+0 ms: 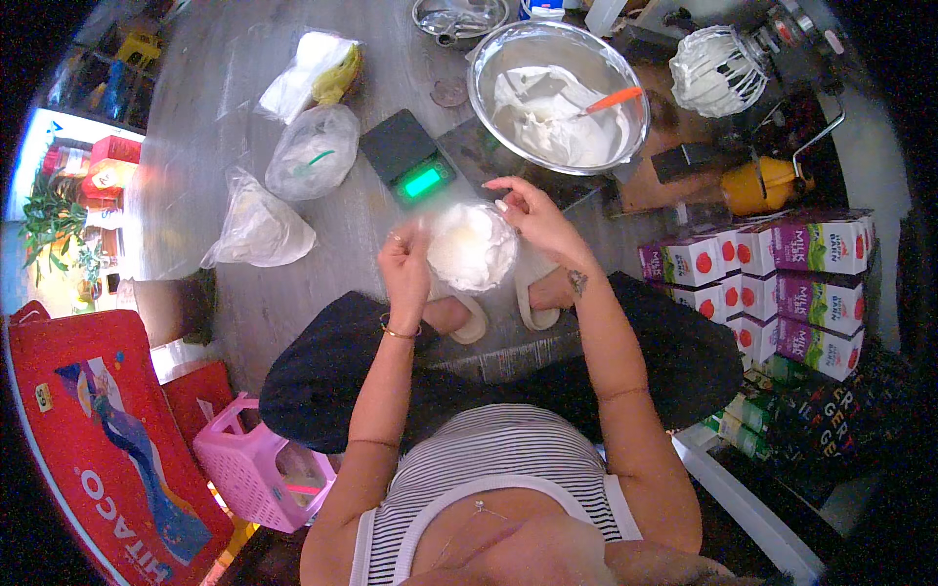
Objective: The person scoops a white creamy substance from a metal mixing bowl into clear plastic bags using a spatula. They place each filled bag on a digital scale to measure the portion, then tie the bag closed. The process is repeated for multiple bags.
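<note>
Between my hands is a clear, thin plastic bag of white cream (pixel 473 249), its round open top facing up. My left hand (pixel 405 267) pinches the bag's left edge, slightly blurred. At the right edge, my right hand (pixel 541 223) holds the rim with thumb and bent fingers. Just beyond the bag, a black digital scale (pixel 399 146) lies on the floor with its green display lit. Past my right hand stands a wide metal bowl (pixel 480 121) with white cream (pixel 546 121) inside. An orange-handled spatula (pixel 614 99) rests in that cream.
Two filled plastic bags, one upright (pixel 260 223) and one tied green (pixel 315 150), sit left on the grey floor (pixel 198 146). Beyond them lies a pack of bags (pixel 308 73). A cream-coated mixer whisk (pixel 718 72), stacked milk cartons (pixel 755 286) and a pink stool (pixel 249 469) surround me.
</note>
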Available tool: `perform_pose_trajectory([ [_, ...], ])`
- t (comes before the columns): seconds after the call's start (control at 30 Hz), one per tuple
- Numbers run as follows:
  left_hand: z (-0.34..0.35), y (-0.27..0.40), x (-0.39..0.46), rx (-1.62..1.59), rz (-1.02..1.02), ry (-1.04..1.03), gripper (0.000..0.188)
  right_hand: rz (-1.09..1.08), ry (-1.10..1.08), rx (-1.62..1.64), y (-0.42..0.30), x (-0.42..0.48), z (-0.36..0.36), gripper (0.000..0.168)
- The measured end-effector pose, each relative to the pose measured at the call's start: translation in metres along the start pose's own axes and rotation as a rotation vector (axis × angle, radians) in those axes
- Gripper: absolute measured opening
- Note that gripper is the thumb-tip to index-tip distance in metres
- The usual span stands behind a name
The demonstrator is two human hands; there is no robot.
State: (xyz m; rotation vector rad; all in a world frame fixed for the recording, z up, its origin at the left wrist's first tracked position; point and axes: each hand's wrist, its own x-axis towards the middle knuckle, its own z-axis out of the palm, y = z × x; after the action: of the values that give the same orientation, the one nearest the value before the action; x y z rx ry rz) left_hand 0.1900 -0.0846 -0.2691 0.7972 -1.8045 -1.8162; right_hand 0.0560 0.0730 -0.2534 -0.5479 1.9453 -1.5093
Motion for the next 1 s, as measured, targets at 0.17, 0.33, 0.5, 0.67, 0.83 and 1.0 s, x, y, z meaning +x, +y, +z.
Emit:
perform_pose_trajectory([
  [0.17, 0.002, 0.016, -0.001, 0.071, 0.002, -0.026, 0.015, 0.003, -0.099, 0.019, 0.003, 0.003, -0.007, 0.017],
  [0.33, 0.000, 0.017, -0.002, 0.037, -0.073, 0.017, 0.016, 0.016, -0.090, 0.015, 0.010, 0.003, -0.008, 0.012],
  [0.5, 0.002, 0.028, -0.004, -0.022, -0.110, 0.027, 0.017, 0.012, -0.057, 0.086, 0.005, -0.002, -0.008, 0.008],
  [0.67, 0.004, 0.030, -0.003, -0.054, -0.071, 0.010, 0.018, 0.024, -0.138, 0.125, 0.010, 0.002, -0.010, 0.010],
  [0.83, 0.003, 0.029, -0.002, -0.078, -0.096, -0.026, 0.021, 0.142, -0.199, 0.098, 0.012, 0.004, -0.017, 0.013],
  [1.0, -0.001, 0.028, -0.004, -0.164, -0.134, -0.002, 0.020, -0.007, -0.049, 0.237, 0.009, -0.005, -0.024, 0.009],
])
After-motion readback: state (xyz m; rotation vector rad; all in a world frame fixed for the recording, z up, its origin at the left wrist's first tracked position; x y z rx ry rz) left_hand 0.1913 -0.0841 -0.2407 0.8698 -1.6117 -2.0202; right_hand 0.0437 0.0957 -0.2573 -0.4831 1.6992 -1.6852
